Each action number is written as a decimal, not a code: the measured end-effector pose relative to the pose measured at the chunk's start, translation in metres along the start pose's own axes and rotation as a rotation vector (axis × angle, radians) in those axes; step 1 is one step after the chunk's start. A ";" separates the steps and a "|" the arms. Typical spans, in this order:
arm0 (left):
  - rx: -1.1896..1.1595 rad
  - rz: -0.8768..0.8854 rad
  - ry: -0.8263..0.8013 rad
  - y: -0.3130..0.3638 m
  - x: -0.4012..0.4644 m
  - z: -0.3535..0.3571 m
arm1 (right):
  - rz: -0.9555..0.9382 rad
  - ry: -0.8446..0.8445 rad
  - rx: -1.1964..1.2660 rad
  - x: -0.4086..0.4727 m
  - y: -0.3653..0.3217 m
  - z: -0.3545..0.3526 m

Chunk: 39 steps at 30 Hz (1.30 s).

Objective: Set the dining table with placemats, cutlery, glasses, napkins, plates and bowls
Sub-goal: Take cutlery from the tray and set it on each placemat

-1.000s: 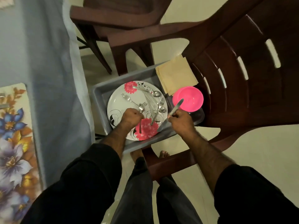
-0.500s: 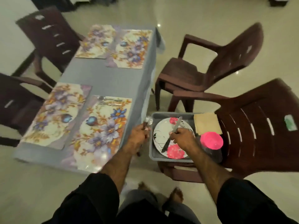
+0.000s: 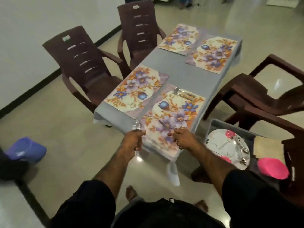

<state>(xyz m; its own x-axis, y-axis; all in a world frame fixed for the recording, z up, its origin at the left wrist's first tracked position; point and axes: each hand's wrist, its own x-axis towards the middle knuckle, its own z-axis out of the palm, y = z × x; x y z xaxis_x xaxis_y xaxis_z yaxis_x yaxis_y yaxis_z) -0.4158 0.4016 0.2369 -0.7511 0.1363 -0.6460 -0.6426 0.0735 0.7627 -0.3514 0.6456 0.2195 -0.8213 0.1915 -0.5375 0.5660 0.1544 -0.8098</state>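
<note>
Four placemats (image 3: 174,122) lie on the table (image 3: 179,74); one has cutlery (image 3: 183,93). Left hand (image 3: 134,139) grips a spoon (image 3: 136,125), right hand (image 3: 182,137) a knife (image 3: 164,125); plates (image 3: 220,143), bowls, napkins remain

Your table (image 3: 179,78): long, grey cloth cover, runs away from you toward upper right. Four floral placemats on cloth, in two pairs. Near pair: near left placemat (image 3: 136,89) bare; near right placemat (image 3: 172,119) just beside it, edges touching or slightly overlapping. Cutlery set (image 3: 183,93) lies across far end of near right placemat. Far pair: far left placemat (image 3: 178,39) and far right placemat (image 3: 212,55), side by side at far end. Bare cloth strip between pairs.
</note>
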 end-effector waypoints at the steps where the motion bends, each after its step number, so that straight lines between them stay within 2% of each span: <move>1: -0.021 0.003 0.011 0.003 0.001 -0.028 | 0.009 -0.016 0.016 0.005 -0.011 0.022; 6: -0.132 0.024 0.057 0.024 0.017 -0.159 | 0.071 0.018 0.293 0.032 -0.062 0.127; 11: -0.190 -0.002 0.093 0.045 0.040 -0.233 | -0.004 0.072 0.300 0.049 -0.112 0.196; 18: -0.142 -0.059 0.036 0.082 0.086 -0.235 | 0.028 -0.158 0.716 0.088 -0.165 0.230; 23: -0.038 -0.100 0.012 0.118 0.142 -0.232 | -0.014 -0.304 0.749 0.137 -0.182 0.233; 27: -0.041 -0.108 0.026 0.158 0.191 -0.230 | -0.033 -0.394 0.803 0.184 -0.195 0.227; 29: -0.042 -0.107 0.022 0.177 0.214 -0.227 | -0.029 -0.341 0.705 0.207 -0.207 0.226; 33: -0.060 -0.109 -0.028 0.206 0.249 -0.218 | -0.179 -0.027 0.235 0.251 -0.226 0.216; 36: -0.056 -0.134 -0.065 0.226 0.280 -0.216 | -0.214 0.156 -0.057 0.280 -0.235 0.204; 39: -0.013 -0.139 -0.124 0.249 0.320 -0.213 | -0.118 0.210 -0.043 0.303 -0.245 0.195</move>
<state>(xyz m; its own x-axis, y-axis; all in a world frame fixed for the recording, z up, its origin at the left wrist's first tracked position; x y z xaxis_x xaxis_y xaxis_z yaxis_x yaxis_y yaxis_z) -0.8489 0.2527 0.2132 -0.6312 0.2464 -0.7355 -0.7413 0.0874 0.6655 -0.7530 0.4769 0.2095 -0.8515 0.3665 -0.3749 0.4728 0.2277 -0.8512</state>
